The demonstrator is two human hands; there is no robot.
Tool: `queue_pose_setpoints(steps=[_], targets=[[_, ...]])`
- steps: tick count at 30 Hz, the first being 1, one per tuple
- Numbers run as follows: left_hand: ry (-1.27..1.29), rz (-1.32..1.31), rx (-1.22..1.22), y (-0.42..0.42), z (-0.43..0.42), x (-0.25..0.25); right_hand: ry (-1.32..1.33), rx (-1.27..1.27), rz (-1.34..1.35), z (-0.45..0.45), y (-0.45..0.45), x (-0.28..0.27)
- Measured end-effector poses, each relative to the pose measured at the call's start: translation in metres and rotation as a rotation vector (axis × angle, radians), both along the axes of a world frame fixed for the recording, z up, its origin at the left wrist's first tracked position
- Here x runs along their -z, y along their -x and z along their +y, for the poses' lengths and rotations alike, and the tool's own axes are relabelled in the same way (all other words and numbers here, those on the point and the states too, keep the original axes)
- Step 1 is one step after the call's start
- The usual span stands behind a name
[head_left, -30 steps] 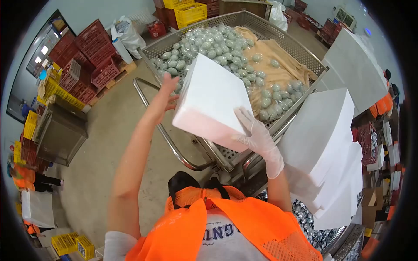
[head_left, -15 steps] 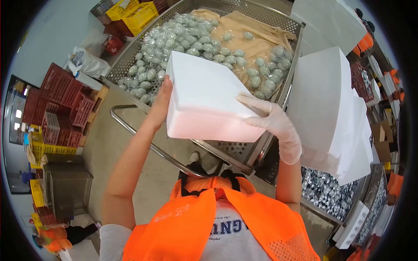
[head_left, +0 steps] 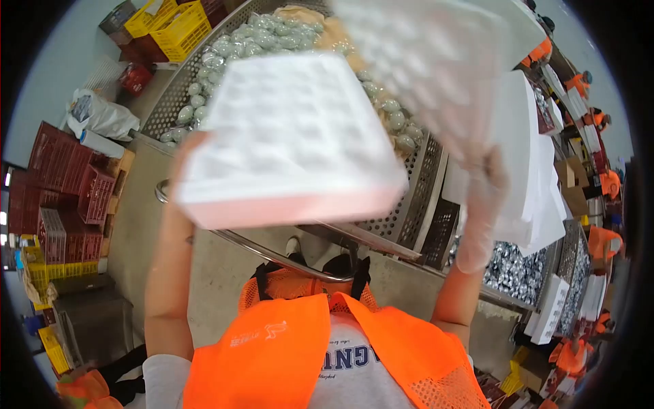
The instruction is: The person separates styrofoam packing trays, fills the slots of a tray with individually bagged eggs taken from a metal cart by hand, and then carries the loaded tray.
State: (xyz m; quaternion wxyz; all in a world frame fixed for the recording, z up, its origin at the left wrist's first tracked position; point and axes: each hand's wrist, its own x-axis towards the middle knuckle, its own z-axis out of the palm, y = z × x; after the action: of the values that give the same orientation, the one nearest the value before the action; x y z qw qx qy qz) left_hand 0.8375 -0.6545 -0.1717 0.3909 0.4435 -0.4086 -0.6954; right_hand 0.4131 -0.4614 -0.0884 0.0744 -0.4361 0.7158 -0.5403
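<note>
My left hand (head_left: 184, 160) is closed on the left side of a white foam egg box base (head_left: 286, 136), held tilted above a metal cart; rows of hollows show across its face. Raised to the right, my gloved right hand (head_left: 487, 174) grips the lower end of a matching white foam lid (head_left: 436, 61), smeared by motion, with rounded hollows too. Lid and base are apart. Behind them, the perforated cart (head_left: 163, 102) holds many pale green eggs (head_left: 245, 37) in clear wrapping, on a tan cloth (head_left: 334, 31).
A stack of white foam pieces (head_left: 518, 150) stands at my right, above a bin of dark shiny wrapped items (head_left: 514, 269). The cart's curved handle (head_left: 272, 259) runs before my waist. Red crates (head_left: 58, 163) and yellow crates (head_left: 180, 31) are at left; people in orange work far right.
The white foam box has come apart: my right hand has swung the lid up and right, while my left hand keeps the base, its hollows now showing. The view has shifted slightly.
</note>
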Motion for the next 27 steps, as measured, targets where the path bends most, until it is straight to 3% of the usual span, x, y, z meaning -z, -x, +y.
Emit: queue_pose_setpoints(steps=[2, 5, 8, 9, 11, 13, 16, 19, 20, 22, 25, 27], targets=[[0.023, 0.303, -0.094, -0.009, 0.024, -0.063, 0.263, -0.016, 0.021, 0.029, 0.031, 0.025], [0.016, 0.331, -0.132, -0.014, 0.019, -0.084, -0.116, 0.084, 1.140, 0.040, -0.008, -0.008], [-0.051, 0.190, -0.174, -0.010, 0.004, -0.082, -0.449, -0.102, 1.369, 0.055, -0.052, 0.025], [-0.095, 0.177, -0.027, -0.001, 0.003, -0.075, -0.459, -0.164, 1.378, 0.059, -0.066, 0.037], [-0.108, 0.006, 0.051, 0.015, -0.014, -0.027, -0.434, -0.220, 0.677, 0.065, -0.098, 0.052], [-0.250, 0.029, 0.143, 0.060, 0.012, -0.044, -0.516, -0.104, 0.545, 0.078, -0.114, 0.067], [-0.312, 0.026, 0.422, 0.068, -0.002, -0.017, -0.403, -0.141, 0.544, 0.096, -0.127, 0.062], [-0.371, 0.117, 0.439, 0.088, 0.027, -0.036, -0.137, 0.036, 0.478, 0.127, -0.151, 0.066], [-0.404, 0.179, 0.419, 0.095, 0.036, -0.043, -0.082, 0.057, 0.682, 0.142, -0.148, 0.067], [-0.414, 0.289, 0.451, 0.106, 0.047, -0.042, -0.054, 0.377, 0.416, 0.150, -0.148, 0.049], [-0.334, 0.366, 0.576, 0.123, 0.058, -0.036, 0.269, 0.368, -0.216, 0.171, -0.122, 0.025], [-0.252, 0.292, 0.589, 0.147, 0.080, -0.033, 0.671, 0.112, -1.226, 0.205, -0.097, 0.016]])
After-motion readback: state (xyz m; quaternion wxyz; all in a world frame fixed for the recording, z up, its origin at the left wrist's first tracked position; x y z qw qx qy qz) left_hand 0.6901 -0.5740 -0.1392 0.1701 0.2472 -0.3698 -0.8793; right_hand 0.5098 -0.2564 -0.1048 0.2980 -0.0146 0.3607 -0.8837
